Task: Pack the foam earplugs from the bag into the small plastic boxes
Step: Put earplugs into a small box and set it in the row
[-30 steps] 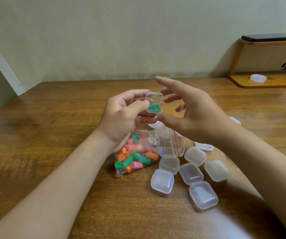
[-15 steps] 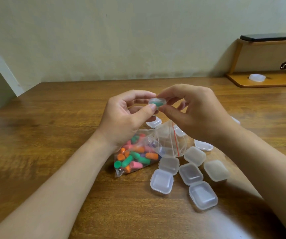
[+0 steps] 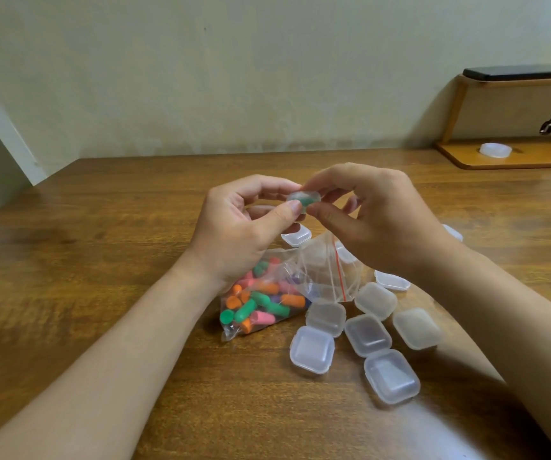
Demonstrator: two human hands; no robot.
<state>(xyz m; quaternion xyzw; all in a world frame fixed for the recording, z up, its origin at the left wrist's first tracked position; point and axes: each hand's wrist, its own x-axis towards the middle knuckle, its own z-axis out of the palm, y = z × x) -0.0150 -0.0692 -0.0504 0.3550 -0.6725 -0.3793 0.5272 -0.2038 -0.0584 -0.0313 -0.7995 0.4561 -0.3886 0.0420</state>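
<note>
Both my hands were raised over the table (image 3: 101, 260) and met on one small box (image 3: 304, 198). My left hand (image 3: 244, 227) pinched it between thumb and forefinger from nine o'clock. My right hand (image 3: 377, 220) pinched it the same way from three o'clock. Something green showed through the clear plastic, which I took for a green earplug (image 3: 307, 203) already inside. The lid looked to be down, though I could not tell whether it had snapped home.

The bag (image 3: 317, 273) lay on the table at six o'clock from the small box, with its mouth turned towards three o'clock. Loose earplugs (image 3: 261, 303) in orange, green and pink filled its closed end at about seven o'clock. The other boxes (image 3: 367, 333) were scattered from four to five o'clock of the bag, touching or just beside one another, lids down. Each one I could see clearly looked empty. A lone box (image 3: 297, 235) sat at twelve o'clock of the bag, and a few more were partly hidden by my right wrist.

My reading was that the job stood near its start: one box filled or nearly so, many to go, and most of the earplugs not yet taken out. Closing this box firmly and setting it apart from the empties seemed the step in hand.
</note>
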